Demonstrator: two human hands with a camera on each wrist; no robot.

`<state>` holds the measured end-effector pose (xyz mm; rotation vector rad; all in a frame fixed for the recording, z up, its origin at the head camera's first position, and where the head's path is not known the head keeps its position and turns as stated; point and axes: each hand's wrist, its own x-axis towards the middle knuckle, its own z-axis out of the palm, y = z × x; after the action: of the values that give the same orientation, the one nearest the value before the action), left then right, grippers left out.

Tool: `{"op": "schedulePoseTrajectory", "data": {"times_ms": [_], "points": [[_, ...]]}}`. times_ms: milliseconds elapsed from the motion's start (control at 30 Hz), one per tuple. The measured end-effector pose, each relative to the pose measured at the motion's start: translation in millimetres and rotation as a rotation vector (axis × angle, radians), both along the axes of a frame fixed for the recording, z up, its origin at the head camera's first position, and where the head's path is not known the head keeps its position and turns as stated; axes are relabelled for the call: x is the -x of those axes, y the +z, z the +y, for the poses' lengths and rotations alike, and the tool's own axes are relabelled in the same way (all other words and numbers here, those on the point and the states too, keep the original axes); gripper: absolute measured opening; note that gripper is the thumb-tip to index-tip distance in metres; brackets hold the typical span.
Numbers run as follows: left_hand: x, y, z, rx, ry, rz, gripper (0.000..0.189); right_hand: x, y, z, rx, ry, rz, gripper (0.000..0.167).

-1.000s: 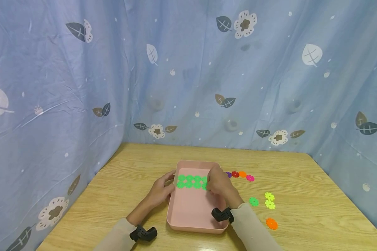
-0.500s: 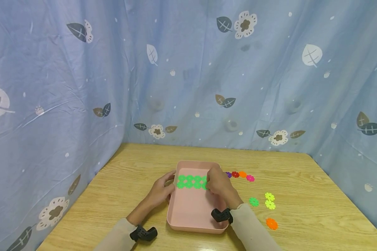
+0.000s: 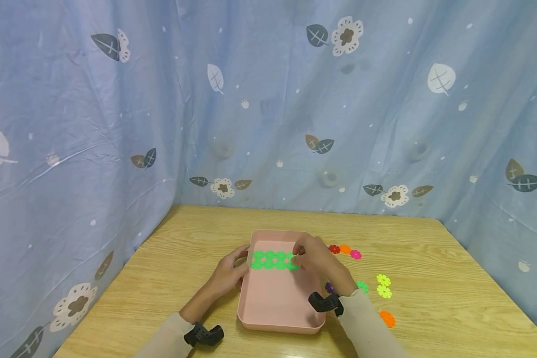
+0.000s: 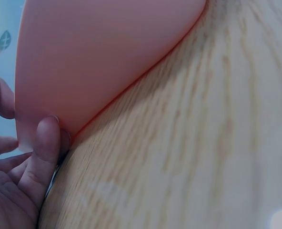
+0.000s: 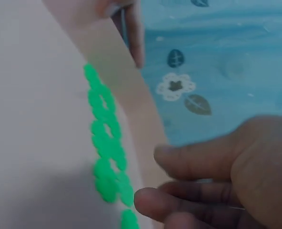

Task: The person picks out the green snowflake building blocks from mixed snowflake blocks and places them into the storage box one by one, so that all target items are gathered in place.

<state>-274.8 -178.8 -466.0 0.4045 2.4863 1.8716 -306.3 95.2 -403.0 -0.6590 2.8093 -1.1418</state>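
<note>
In the head view, two joined rows of green plastic flower discs (image 3: 269,259) lie across the far part of a pink tray (image 3: 279,308). My right hand (image 3: 315,257) is just above their right end, its fingers loosely bent. The right wrist view shows thumb and fingertips apart with nothing between them, beside the green discs (image 5: 107,138). My left hand (image 3: 229,268) holds the tray's left side. In the left wrist view its thumb (image 4: 46,143) rests against the tray's outer wall (image 4: 103,52), and another finger reaches the wall's edge.
Right of the tray, a red disc (image 3: 334,249), an orange disc (image 3: 344,248) and a pink disc (image 3: 355,254) lie in a row. Nearer are two yellow discs (image 3: 384,286), a green disc (image 3: 363,287), a purple disc (image 3: 329,288) and another orange disc (image 3: 388,319). A blue curtain (image 3: 268,109) hangs behind.
My right hand has let go of the green discs' right end and shifted slightly right, its fingers spreading. A purple disc now shows beside its wrist. The left hand and tray stay put.
</note>
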Motion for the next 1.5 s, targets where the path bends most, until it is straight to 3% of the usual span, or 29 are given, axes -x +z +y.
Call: {"op": "schedulePoseTrajectory", "data": {"times_ms": [267, 433, 633, 833, 1067, 1300, 1500], "points": [[-1.4, 0.5, -0.6, 0.004, -0.011, 0.001, 0.068, -3.2, 14.4, 28, -0.040, 0.099, 0.141, 0.009], [-1.5, 1.7, -0.1, 0.022, 0.005, 0.001, 0.067, -7.9, 19.8, 46, -0.069, 0.101, 0.171, 0.013], [-1.0, 1.4, -0.5, 0.014, -0.006, -0.006, 0.067, -12.3, 20.3, 72, -0.099, 0.080, 0.107, 0.023], [-0.7, 1.6, -1.2, 0.007, -0.005, 0.004, 0.068, -10.4, 11.0, 104, -0.099, 0.085, 0.071, 0.028], [0.5, 1.9, -0.8, 0.011, 0.003, -0.012, 0.067, -12.1, 5.3, 134, -0.101, 0.090, -0.047, 0.031], [2.3, 2.9, -0.4, 0.010, 0.000, 0.019, 0.067, -8.9, -1.9, 147, -0.061, 0.133, -0.171, 0.031], [-1.4, 2.3, -0.4, -0.011, -0.012, 0.008, 0.068, -9.7, -9.7, 151, -0.065, 0.102, -0.238, 0.037]]}}
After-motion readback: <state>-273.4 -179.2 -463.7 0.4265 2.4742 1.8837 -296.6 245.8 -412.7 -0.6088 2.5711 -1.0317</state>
